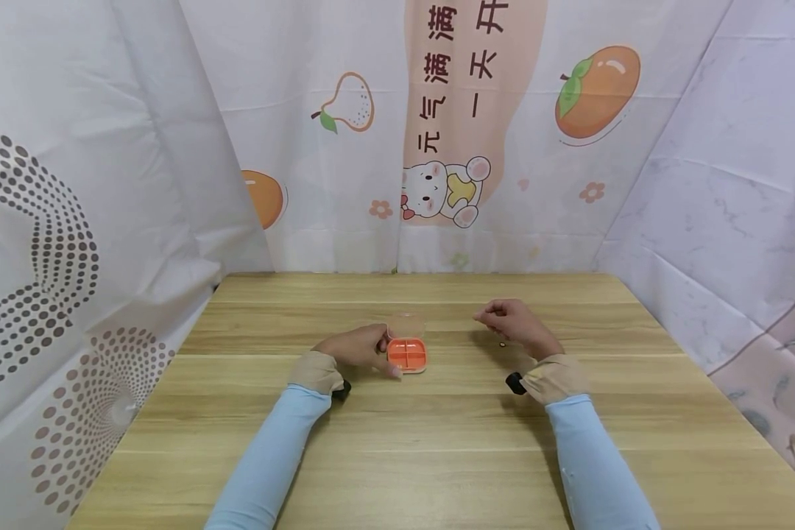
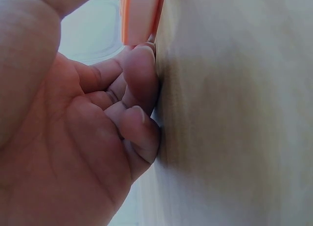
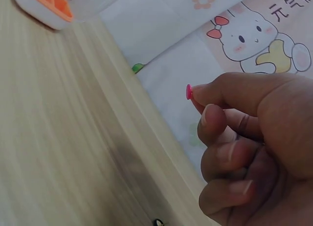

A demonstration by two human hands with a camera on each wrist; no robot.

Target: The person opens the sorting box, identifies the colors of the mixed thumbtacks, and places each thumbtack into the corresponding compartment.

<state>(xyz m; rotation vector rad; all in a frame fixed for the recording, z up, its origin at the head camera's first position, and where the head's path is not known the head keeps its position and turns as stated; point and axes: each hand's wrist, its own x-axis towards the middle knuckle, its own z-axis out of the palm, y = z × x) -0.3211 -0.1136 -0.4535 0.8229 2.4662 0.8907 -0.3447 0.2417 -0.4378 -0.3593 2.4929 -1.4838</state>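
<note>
A small orange pill box (image 1: 407,355) with several compartments lies on the table, its clear lid (image 1: 407,324) folded back. My left hand (image 1: 361,348) holds the box at its left side, the thumb by the front edge and the fingers by the back corner. In the left wrist view, curled fingers (image 2: 139,77) touch the orange box (image 2: 139,20) low by the tabletop. To the right of the box, my right hand (image 1: 513,324) is raised above the table. Its thumb and index finger pinch a tiny bright pink disc-like piece (image 3: 189,92).
On the wooden table (image 1: 397,456), below the right hand, lies a tiny dark and yellow piece (image 1: 502,344), partly cut off in the right wrist view. A printed curtain (image 1: 344,162) hangs behind the table's back edge, with further cloths at both sides.
</note>
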